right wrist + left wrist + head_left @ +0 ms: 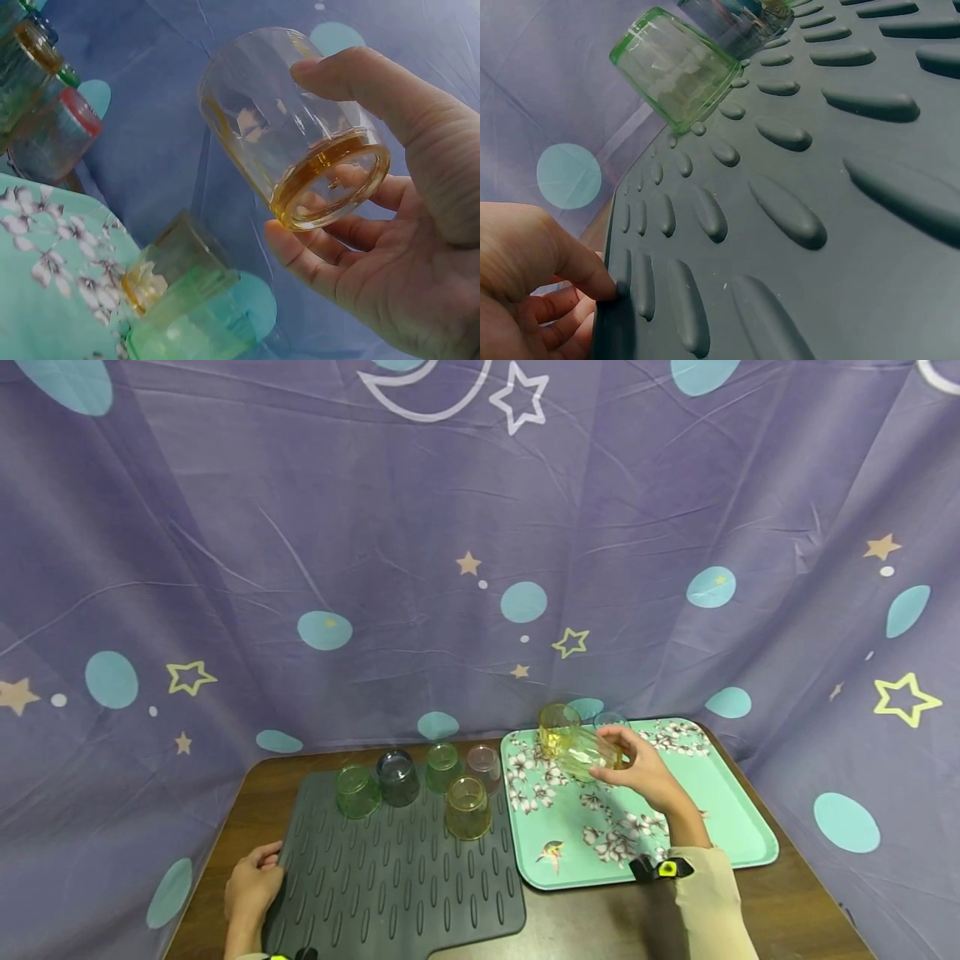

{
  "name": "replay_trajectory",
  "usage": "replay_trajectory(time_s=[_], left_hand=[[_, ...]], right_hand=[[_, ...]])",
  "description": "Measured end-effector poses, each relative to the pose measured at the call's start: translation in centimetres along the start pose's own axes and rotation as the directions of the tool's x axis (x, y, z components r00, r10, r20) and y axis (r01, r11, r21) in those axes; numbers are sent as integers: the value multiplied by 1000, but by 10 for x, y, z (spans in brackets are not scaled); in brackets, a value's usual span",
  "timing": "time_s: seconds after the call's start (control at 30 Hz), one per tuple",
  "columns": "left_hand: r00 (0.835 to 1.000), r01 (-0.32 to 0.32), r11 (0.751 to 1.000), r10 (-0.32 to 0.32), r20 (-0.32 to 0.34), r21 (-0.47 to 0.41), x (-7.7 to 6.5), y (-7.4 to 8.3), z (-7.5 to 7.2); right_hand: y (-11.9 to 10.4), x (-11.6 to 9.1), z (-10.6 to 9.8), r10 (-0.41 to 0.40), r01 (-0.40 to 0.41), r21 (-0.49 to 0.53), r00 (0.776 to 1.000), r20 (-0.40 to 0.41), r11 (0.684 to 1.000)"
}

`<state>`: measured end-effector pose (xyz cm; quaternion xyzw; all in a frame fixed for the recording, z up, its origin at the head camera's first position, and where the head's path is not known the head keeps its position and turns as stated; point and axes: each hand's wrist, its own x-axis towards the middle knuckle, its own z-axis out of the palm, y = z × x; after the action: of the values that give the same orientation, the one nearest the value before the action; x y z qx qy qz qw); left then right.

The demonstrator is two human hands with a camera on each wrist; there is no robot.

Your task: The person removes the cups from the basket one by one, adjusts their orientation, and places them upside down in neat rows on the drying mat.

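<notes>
Right hand (642, 770) gripped amber-tinted tumbler (251, 112), tilted, above floral mint tray (723, 814). Left hand (252, 885) pinched left edge of dark ridged mat (401, 881), thumb on top; five tinted tumblers (398, 779) stood along mat's far part. Green tumbler (191, 322), poorly seen, probably stood on tray.

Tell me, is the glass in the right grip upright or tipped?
Tipped. The held glass lies sideways in the right grip, its amber base toward the palm rather than down toward the tray.

one of the hands (435, 240) grips a tilted amber-tinted glass (292, 142) near a floral tray (41, 315)
</notes>
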<state>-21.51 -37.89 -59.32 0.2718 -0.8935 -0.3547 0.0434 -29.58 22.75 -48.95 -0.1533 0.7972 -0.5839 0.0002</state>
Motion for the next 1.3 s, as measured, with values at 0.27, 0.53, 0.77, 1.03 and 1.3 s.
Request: replay_trajectory(time_s=[0.27,0.53,0.77,1.03,1.3], left_hand=[[1000,7,1000,-7,0,-1,2,0,0],[1000,3,1000,-3,24,15,2,2,-3],[999,20,999,-21,28,35,5,3,-3],[999,45,998,-45,17,40,5,6,-3],[999,46,998,-46,-15,32,3,8,-1]], right_hand=[[-25,16,9,-42,43,-37,998,46,998],[-49,38,27,-106,114,-51,984,145,992],[-70,56,53,-176,196,-75,960,218,978],[-87,69,81,-198,246,-141,938,286,959],[-105,76,113,-233,335,-236,898,374,912]])
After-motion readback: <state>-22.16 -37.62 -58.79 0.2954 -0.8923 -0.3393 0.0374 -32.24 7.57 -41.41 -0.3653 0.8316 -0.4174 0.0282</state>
